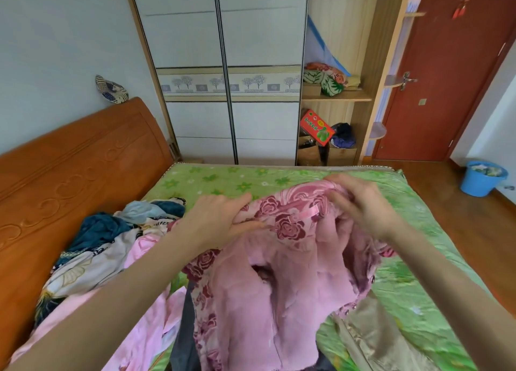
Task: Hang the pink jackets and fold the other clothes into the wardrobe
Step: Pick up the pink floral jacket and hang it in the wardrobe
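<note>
Both arms fwd, left grip [220, 219] & right grip [360, 203] curled, pinching.

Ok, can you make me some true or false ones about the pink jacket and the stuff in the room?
1. Both hands hold the pink jacket. True: left hand and right hand grip its collar.
2. The jacket hangs on a hanger. False: it is held over the bed.
3. The bucket is red. False: it is blue.
4. A pile of clothes lies beside the headboard. True.
5. The red door stands wide open. False: it is closed.
</note>
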